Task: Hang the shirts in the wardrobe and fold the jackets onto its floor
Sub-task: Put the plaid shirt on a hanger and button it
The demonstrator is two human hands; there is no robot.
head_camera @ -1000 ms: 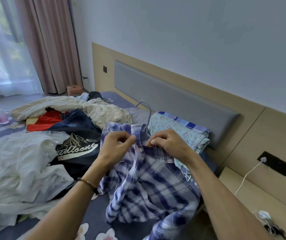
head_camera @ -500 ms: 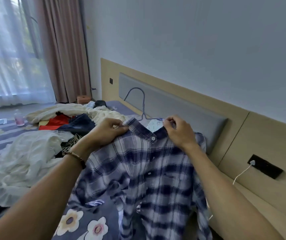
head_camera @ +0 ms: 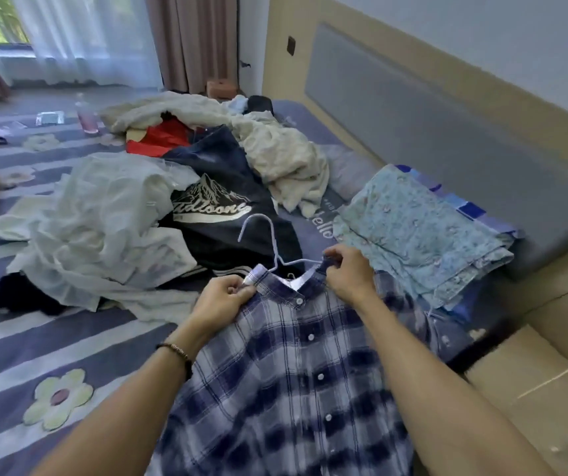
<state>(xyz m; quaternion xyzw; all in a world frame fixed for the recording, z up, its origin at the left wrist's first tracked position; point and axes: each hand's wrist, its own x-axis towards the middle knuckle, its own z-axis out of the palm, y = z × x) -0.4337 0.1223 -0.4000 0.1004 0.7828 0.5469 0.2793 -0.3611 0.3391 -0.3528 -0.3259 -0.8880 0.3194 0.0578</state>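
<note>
Blue-and-white plaid shirt (head_camera: 296, 383): buttoned front facing up, held over the near edge of the bed (head_camera: 69, 341), its lower part running out of view at the bottom. Collar open at the top, with a pale wire hanger (head_camera: 268, 242) inside it; the hook rises above the collar and curves to the left.

Left hand (head_camera: 222, 300): fingers curled, pinching the left collar point of the shirt. A beaded bracelet (head_camera: 176, 350) sits on that wrist.

Right hand (head_camera: 349, 273): fingers curled, pinching the right side of the collar, where the hanger's arm meets it.

Dark jacket with a white mountain print (head_camera: 220, 204): crumpled, just beyond the hanger hook, mid-bed.

White garment (head_camera: 103, 218): large rumpled heap to the left of the dark jacket, touching it.

Cream garment (head_camera: 275, 149): heap behind the dark jacket, toward the headboard (head_camera: 447, 108).

Red garment (head_camera: 158, 137): partly buried between the cream heap and the dark jacket.

Light blue floral cloth (head_camera: 416, 228): folded, lying at the head of the bed, just right of the right hand.

Bedcover: blue-grey stripes with flower patterns.

Pink bottle (head_camera: 86, 113): upright at the far edge of the bed, near the curtains (head_camera: 189, 39).

White cable (head_camera: 564, 372): trailing across the wooden ledge at right.
</note>
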